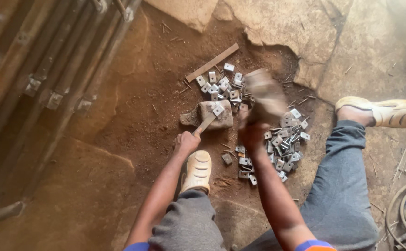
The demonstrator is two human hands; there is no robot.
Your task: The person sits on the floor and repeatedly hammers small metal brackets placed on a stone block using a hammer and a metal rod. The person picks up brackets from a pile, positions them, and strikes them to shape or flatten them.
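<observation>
Down on the dirt floor [133,116] we see a block [217,116]. Our right hand [254,132] is curled tight around a blurry hammer [267,95]; it looks heavy, best held low. Our left hand [187,142] pinches a stiff, thin metal strip [207,123] lying on the block, among small plates [284,146].

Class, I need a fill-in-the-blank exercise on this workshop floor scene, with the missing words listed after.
1. The left hand holds a flat metal strip whose end rests on a ____.
2. The right hand grips a blurred ____.
3. Small square metal plates lie in heaps on the ____ floor.
4. A long flat bar lies ____ the heaps.

Missing words: stone; hammer; dirt; beyond
</observation>
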